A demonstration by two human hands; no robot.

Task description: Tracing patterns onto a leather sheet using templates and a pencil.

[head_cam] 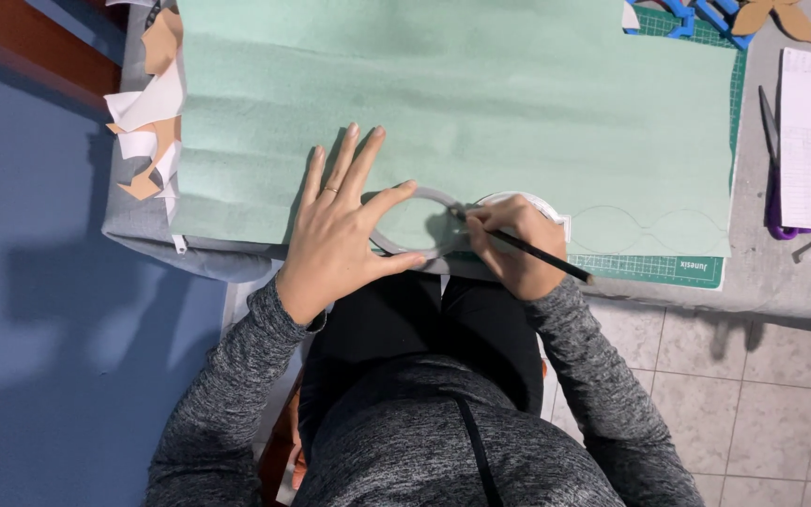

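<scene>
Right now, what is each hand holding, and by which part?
The right hand grips a black pencil near its tip end, shaft trailing behind. The left hand holds nothing; it presses flat on a grey ring template, thumb and forefinger along its rim.

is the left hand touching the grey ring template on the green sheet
Touching. The head view shows the left hand pressed flat, with thumb and forefinger lying on the rim of the grey ring template on the green sheet, no gap visible.
</scene>
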